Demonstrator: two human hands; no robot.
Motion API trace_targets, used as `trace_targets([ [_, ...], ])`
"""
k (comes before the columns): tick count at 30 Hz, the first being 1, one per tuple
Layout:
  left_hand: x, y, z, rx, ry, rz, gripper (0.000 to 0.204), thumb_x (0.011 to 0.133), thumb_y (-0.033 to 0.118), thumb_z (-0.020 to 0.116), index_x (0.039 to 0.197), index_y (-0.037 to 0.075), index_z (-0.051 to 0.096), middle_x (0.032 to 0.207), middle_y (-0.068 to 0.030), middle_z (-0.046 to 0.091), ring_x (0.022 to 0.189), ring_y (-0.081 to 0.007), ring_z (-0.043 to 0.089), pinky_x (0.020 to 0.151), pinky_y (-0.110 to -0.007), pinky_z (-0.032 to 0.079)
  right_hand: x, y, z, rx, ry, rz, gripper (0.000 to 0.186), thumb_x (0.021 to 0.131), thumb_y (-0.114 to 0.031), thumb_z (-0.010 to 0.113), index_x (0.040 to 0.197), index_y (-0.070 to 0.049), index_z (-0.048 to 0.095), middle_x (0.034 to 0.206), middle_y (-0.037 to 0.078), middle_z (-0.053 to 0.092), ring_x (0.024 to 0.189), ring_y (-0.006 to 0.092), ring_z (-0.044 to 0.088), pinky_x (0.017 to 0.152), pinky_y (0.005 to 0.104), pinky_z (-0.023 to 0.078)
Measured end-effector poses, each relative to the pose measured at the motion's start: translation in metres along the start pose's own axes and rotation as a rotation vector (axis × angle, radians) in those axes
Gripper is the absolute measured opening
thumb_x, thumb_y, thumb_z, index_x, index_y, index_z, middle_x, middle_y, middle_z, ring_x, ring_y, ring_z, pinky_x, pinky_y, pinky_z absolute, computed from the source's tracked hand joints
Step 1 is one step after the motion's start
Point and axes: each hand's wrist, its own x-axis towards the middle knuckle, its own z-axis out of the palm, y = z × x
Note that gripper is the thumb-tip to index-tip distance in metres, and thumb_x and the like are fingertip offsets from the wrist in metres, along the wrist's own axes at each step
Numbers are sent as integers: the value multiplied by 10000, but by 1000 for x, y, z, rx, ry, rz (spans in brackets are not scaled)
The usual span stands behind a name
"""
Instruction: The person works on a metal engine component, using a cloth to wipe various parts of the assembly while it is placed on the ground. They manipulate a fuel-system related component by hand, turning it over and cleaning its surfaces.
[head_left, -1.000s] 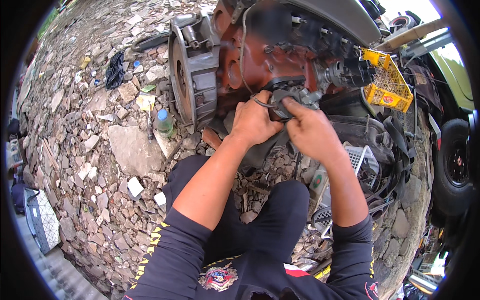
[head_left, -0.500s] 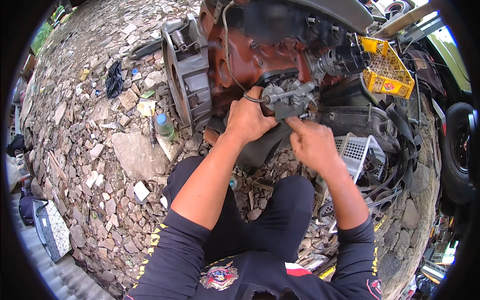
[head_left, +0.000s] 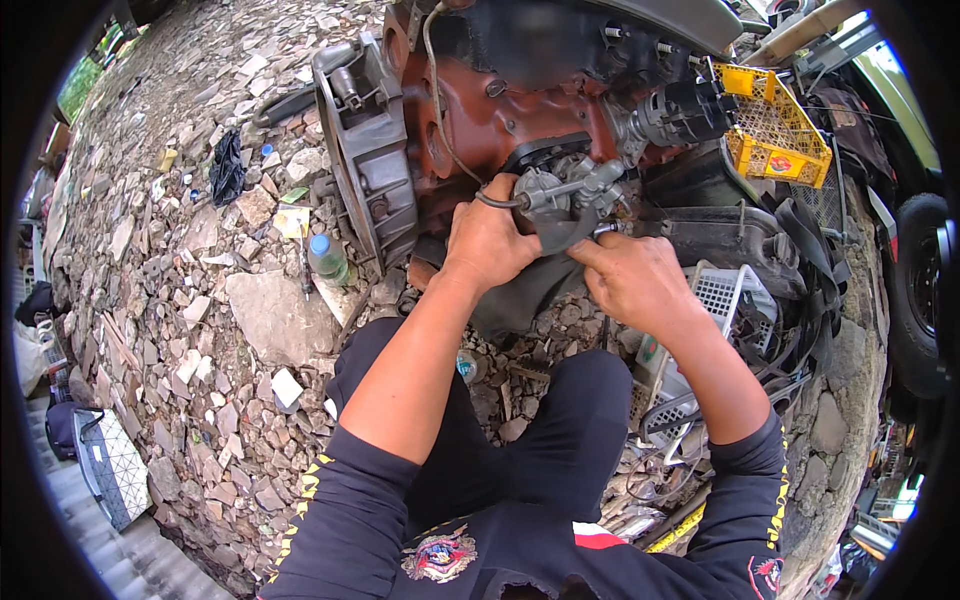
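Note:
A reddish-brown engine block (head_left: 490, 120) lies in front of me, with a grey metal carburetor-like part (head_left: 565, 192) on its near side. My left hand (head_left: 487, 238) is closed around the left side of that part, thumb toward its underside, where a thin hose (head_left: 440, 110) meets it. A dark cloth (head_left: 525, 295) hangs below the part, between my hands. My right hand (head_left: 635, 280) is closed at the part's lower right, index finger at the cloth's edge. Just above its knuckles shows a shiny round metal fitting (head_left: 605, 229); what the curled fingers hold is hidden.
A grey bell housing (head_left: 370, 150) stands at the engine's left, with a blue-capped bottle (head_left: 327, 258) beside it on stony ground. To the right are a yellow crate (head_left: 785, 150), a white basket (head_left: 715, 292), black straps (head_left: 805, 240) and a tyre (head_left: 918, 280).
My right hand has turned and curled its fingers in at the part's lower right, its elbow swinging outward. My left hand keeps its hold. The whole view has shifted slightly.

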Motion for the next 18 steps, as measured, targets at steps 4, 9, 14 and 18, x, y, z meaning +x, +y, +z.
trace_targets([
  [4,1,-2,2,35,21,75,599,699,366,817,1163,60,594,998,-182,725,949,-375,690,881,-424,520,3,-1,3,49,41,1,326,847,-158,592,1161,-193,668,764,120,633,699,348,656,610,472,518],
  [9,0,3,-2,20,-15,3,618,676,299,802,1191,49,568,1019,-198,717,971,-401,676,914,-444,508,-12,-1,12,83,65,84,343,831,-148,596,1162,-178,681,775,131,651,713,357,661,634,469,531],
  [14,2,-6,0,61,-8,58,617,658,258,792,1189,41,563,1052,-209,707,999,-407,667,894,-452,519,-16,-4,32,332,352,272,357,829,-138,589,1172,-101,678,759,179,675,692,383,668,654,481,544],
  [18,1,-2,2,-6,-36,0,618,654,223,810,1191,46,562,1060,-200,709,1030,-404,665,905,-446,523,-6,-26,44,532,375,309,389,843,-103,565,1217,-54,657,806,233,680,737,427,666,699,504,541],
])
